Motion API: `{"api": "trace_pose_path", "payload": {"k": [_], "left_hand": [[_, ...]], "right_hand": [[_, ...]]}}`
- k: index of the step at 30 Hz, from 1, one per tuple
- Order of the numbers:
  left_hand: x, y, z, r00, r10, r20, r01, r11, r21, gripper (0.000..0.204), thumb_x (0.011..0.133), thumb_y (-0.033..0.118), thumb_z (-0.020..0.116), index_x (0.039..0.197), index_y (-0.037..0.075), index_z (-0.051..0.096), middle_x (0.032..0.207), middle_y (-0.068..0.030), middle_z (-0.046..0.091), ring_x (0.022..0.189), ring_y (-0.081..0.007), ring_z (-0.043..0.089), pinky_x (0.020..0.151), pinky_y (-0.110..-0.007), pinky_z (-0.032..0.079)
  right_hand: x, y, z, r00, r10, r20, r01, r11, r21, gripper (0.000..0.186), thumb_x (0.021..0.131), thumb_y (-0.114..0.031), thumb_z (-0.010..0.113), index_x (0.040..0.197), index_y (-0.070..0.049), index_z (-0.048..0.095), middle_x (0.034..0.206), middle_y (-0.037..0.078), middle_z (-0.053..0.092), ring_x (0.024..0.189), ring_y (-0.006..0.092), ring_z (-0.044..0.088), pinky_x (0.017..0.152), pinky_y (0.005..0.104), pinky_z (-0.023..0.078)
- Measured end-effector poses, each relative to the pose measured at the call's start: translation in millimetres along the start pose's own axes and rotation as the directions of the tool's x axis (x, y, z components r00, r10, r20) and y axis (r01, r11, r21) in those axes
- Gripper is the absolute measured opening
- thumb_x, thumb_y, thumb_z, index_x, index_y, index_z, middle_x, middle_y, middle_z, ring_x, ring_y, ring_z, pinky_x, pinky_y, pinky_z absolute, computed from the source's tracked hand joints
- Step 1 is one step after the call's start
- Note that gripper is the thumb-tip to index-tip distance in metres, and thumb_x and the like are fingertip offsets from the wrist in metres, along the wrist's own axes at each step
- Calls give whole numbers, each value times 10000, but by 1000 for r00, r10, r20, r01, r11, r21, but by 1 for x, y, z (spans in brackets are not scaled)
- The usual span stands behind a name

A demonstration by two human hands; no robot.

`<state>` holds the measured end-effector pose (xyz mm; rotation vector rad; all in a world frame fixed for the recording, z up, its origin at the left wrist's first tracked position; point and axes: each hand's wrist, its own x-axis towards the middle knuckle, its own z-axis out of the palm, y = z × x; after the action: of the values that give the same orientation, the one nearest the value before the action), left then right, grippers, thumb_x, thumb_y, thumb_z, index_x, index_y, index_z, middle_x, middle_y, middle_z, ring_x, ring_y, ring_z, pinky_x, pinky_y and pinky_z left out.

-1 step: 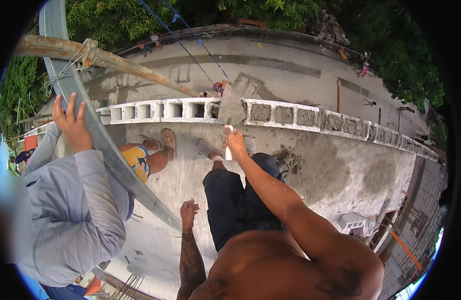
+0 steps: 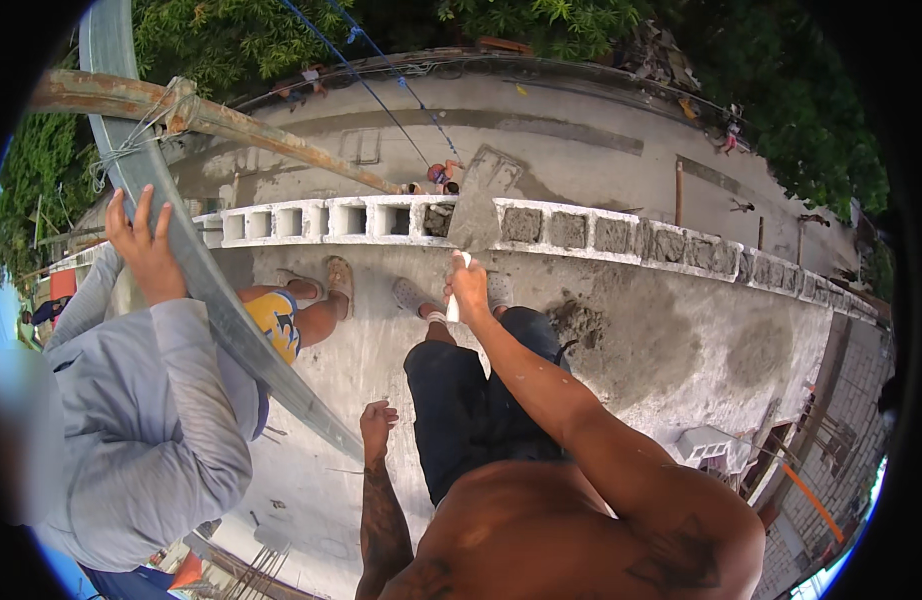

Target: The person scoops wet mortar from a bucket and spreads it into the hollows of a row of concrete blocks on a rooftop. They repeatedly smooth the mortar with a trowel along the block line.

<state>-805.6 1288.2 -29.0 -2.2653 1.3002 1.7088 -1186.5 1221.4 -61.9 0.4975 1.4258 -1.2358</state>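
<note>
My right hand (image 2: 468, 287) is closed round the white handle of a trowel (image 2: 474, 213). The trowel's grey, mortar-coated blade lies across the top of a row of hollow concrete blocks (image 2: 406, 240). Just left of the blade, one block cell holds rough grey mortar (image 2: 438, 219); the cells further left are hollow, and those to the right are filled. My left hand (image 2: 378, 425) hangs low beside my left leg, its fingers loosely bent and apart, with nothing visible in it.
At left a co-worker in a grey long-sleeved top (image 2: 141, 420) has a hand on a long curved-looking metal beam (image 2: 206, 280), wired to a rusty pipe (image 2: 271, 145). Wet mortar (image 2: 581, 325) lies on the floor at right. Beyond the wall, far below, is a street (image 2: 541, 105) with people.
The trowel blade has shifted slightly right and turned, uncovering more of the mortared cell on its left. My right hand moved a little with it; my left hand stays put.
</note>
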Motion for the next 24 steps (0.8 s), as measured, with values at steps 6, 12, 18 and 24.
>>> {"api": "trace_pose_path", "payload": {"k": [6,12,18,24], "left_hand": [[-7,-6,-2,999,33,-21,-33,999,-21,247,982,137,431,1113,13,599,874,-113,695,729,-183,666,631,-302,505],[5,-27,-19,999,-13,35,10,998,70,269,983,157,413,1130,20,592,898,-120,705,760,-208,688,649,-330,527],[43,-23,-43,980,91,175,-119,981,156,252,1002,184,450,1117,16,598,908,-126,693,786,-207,684,681,-334,542],[90,-27,-47,941,189,280,-253,943,215,244,995,201,470,1064,19,618,906,-116,692,789,-201,681,698,-328,536]], "right_hand": [[2,25,4,991,-130,-19,126,982,-143,298,999,-331,516,1055,-45,457,659,51,501,470,156,499,392,329,432],[4,37,16,944,-291,-153,291,956,-24,320,988,-302,540,1047,4,465,655,84,530,444,189,536,383,354,455],[0,31,15,967,-250,59,250,968,-1,280,944,-245,602,1003,10,501,641,96,564,459,213,575,406,379,485],[-31,82,-84,821,-570,36,564,798,-213,255,916,-242,619,965,-8,530,668,92,592,538,206,610,489,368,507]]}}
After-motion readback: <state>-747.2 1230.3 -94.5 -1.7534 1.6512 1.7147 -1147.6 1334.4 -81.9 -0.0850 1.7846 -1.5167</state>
